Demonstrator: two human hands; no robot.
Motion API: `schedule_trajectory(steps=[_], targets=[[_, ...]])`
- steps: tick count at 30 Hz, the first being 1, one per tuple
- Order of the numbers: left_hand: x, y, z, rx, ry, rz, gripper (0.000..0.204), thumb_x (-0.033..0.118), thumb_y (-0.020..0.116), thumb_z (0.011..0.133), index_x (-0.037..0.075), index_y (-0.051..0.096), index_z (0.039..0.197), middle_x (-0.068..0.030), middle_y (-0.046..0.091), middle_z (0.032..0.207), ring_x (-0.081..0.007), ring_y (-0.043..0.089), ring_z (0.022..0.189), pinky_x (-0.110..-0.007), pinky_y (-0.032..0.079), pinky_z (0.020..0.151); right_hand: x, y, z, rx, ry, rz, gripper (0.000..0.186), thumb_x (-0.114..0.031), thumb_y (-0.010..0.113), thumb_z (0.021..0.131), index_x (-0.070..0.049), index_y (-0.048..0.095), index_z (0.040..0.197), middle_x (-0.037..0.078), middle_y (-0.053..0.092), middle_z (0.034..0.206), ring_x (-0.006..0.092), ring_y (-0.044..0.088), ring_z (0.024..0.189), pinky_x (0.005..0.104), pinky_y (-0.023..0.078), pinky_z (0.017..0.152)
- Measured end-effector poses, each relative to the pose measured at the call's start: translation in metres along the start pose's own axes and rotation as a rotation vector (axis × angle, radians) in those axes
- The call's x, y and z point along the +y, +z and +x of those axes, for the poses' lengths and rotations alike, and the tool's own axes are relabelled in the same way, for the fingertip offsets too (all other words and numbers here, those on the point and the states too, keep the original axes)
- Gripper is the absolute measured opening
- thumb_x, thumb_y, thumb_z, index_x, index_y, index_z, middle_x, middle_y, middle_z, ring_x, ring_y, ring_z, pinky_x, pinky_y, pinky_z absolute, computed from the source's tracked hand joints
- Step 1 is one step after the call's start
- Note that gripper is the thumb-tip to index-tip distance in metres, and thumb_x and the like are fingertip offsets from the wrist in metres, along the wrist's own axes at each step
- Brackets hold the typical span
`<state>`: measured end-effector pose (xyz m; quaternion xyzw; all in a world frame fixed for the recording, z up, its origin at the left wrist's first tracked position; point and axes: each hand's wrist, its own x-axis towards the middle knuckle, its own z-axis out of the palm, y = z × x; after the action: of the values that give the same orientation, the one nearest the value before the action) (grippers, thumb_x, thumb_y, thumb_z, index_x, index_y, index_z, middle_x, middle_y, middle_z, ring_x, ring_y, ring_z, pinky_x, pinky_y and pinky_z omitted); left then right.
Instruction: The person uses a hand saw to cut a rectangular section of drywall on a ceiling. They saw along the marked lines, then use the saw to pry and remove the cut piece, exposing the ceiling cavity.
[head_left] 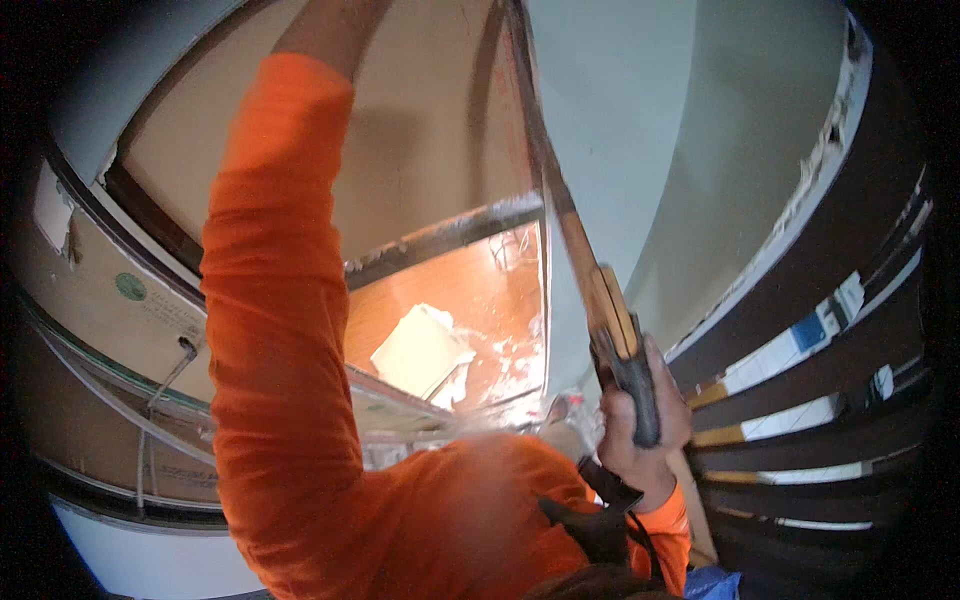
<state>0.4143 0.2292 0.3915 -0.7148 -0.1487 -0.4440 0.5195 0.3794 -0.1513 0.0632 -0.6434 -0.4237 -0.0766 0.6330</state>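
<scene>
My right hand (pixel 645 415) is closed around the black grip of a long tool with a yellow and black handle (pixel 625 325). A narrow brown bar (pixel 560 190) runs up from the handle to the top edge, beside a pale wall. Whether bar and handle are one piece, I cannot tell. My left arm (pixel 285 250), in an orange sleeve, reaches up past a tan wall panel (pixel 420 150). Its hand lies beyond the top edge.
Below the tan panel, a ragged-edged opening shows a wooden floor (pixel 390 310) with a broken white board piece (pixel 420 350) and scattered scraps. At the left is a torn-edged board (pixel 130 320) with cables. Dark surfaces with white strips (pixel 780 355) stand at the right.
</scene>
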Motion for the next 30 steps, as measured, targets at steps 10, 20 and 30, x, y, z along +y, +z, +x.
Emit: schedule_trajectory(steps=[10,20,30], targets=[[-0.005,-0.006,0.007,-0.088,-0.008,0.107,0.074,0.003,0.057,0.091,0.025,0.031,0.157,-0.0109,0.020,0.167,-0.0329,0.019,0.153,-0.052,0.013,0.125,0.053,-0.008,-0.023,0.174,-0.073,0.035,0.060,-0.035,0.062,0.098,0.013,0.054,0.133,0.010,0.066,0.078,0.0110,0.060,0.057,0.0261,0.048,0.052],[-0.012,0.011,0.013,-0.111,0.000,0.096,0.068,0.013,0.055,0.095,0.027,0.031,0.157,-0.0111,0.019,0.167,-0.0327,0.021,0.153,-0.054,0.013,0.124,0.029,-0.002,0.006,0.238,0.057,0.146,0.063,-0.037,0.060,0.098,0.013,0.054,0.134,0.009,0.069,0.074,0.0114,0.064,0.060,0.0264,0.051,0.057],[-0.017,0.030,0.009,0.079,0.024,0.040,0.062,0.013,0.056,0.092,0.025,0.042,0.152,-0.0125,0.031,0.163,-0.0342,0.029,0.150,-0.056,0.017,0.123,0.024,0.035,0.075,0.229,-0.014,0.123,0.053,-0.028,0.060,0.099,0.011,0.054,0.135,0.009,0.067,0.081,0.0099,0.060,0.061,0.0260,0.049,0.055]])
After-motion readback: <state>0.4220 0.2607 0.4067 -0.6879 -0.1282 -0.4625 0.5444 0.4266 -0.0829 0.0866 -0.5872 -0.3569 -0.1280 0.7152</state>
